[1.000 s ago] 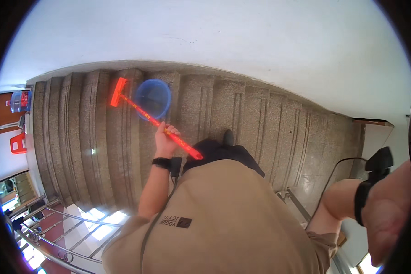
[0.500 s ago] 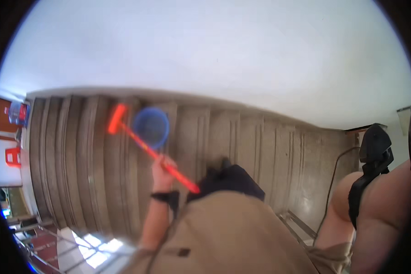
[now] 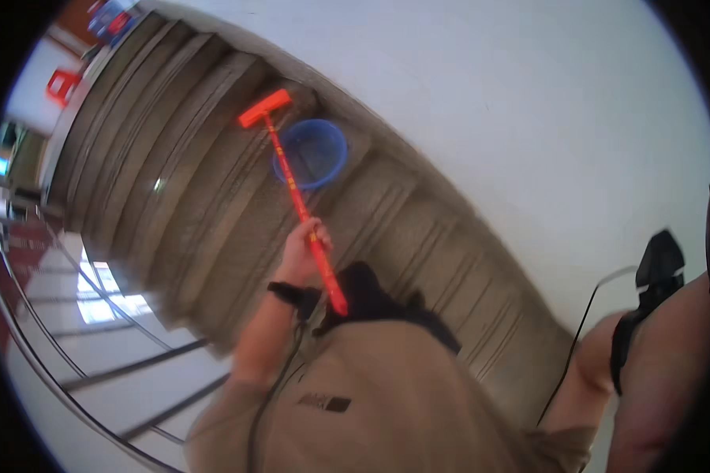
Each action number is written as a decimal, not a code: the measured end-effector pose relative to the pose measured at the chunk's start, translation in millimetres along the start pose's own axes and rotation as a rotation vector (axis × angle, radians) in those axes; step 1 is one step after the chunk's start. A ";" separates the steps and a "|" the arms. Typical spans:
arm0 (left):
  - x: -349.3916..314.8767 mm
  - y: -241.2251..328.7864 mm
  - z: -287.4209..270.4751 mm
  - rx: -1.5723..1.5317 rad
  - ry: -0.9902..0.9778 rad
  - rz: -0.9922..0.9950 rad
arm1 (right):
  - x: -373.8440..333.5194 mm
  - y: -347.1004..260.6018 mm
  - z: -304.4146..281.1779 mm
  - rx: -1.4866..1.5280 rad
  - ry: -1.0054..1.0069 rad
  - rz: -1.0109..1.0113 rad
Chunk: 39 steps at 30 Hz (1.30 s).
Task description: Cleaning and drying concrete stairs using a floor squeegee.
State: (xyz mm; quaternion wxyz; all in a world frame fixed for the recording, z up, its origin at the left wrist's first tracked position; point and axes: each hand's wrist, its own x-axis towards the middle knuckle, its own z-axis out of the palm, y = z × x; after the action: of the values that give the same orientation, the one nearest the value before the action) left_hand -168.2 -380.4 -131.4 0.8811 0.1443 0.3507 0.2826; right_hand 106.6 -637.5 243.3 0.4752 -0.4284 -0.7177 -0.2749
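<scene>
My left hand is closed round the lower part of the red pole of a T-headed squeegee. Its orange-red crosshead points up and away, over the steps, and the pole's butt end is close to my waist. Just right of the crosshead, a round blue bucket sits on the stairs, partly behind the pole. What is inside the bucket is too dim to make out. My right arm is bent up at the right edge, with a black strap and device on it. The right hand is very near the camera, its fingers hidden.
Concrete stairs run under me, with a white wall along their far side. A metal railing stands at lower left. At the upper left are a red plastic stool and a large blue water bottle.
My view has swung, so the stairs now slant and more railing shows. The squeegee's crosshead has moved up and right in view, and its pole is steeper. The left hand keeps its hold.
</scene>
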 end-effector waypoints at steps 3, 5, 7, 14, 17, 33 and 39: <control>0.5 -43.9 -26.4 -0.045 -0.031 -0.006 | -80.5 20.8 4.5 0.068 -0.014 0.201; 11.2 -73.1 -26.3 -0.024 0.017 0.032 | -144.4 36.9 1.4 0.115 -0.089 0.456; 4.2 -92.2 -27.8 -0.018 -0.003 0.059 | -211.8 39.9 0.9 0.168 -0.309 0.774; 1.7 -103.4 -12.4 0.108 0.067 0.046 | -422.9 -52.7 -2.4 0.315 -0.983 1.232; 14.8 -117.9 -8.9 0.148 0.118 0.074 | -503.7 -79.4 5.5 0.233 -1.142 1.186; 66.8 -163.4 -19.4 -0.043 0.052 -0.187 | -589.8 -50.9 33.2 0.318 -1.294 1.494; 102.4 -143.6 -40.7 -0.190 -0.014 -0.185 | -620.3 -54.3 71.6 0.471 -1.426 1.733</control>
State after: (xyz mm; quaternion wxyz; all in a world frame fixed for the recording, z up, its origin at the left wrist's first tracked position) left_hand -78.9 -431.5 -280.3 0.9155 0.0295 0.3279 0.2311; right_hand 139.5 -825.6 -353.7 0.0585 -0.7374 -0.3213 0.5913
